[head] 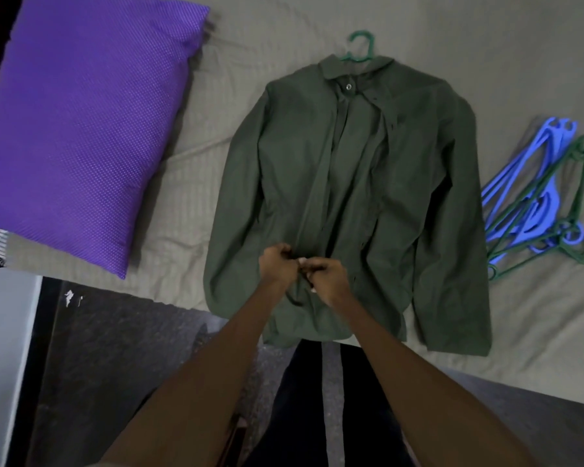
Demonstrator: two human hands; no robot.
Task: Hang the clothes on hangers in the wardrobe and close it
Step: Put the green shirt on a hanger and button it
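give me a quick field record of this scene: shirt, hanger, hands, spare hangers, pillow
shirt: dark green shirt, flat on the bed, front mostly open
hanger: green hanger inside the shirt, hook sticking out above the collar
hands: left hand and right hand both pinch the shirt front near the hem
spare hangers: pile of blue and green hangers right of the shirt
pillow: purple pillow left of the shirt

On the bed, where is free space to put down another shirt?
The widest bare sheet lies between the purple pillow and the green shirt. A narrower strip runs above the shirt's collar, around the hanger hook. The right side is crowded: the pile of blue and green hangers lies close beside the shirt's sleeve.
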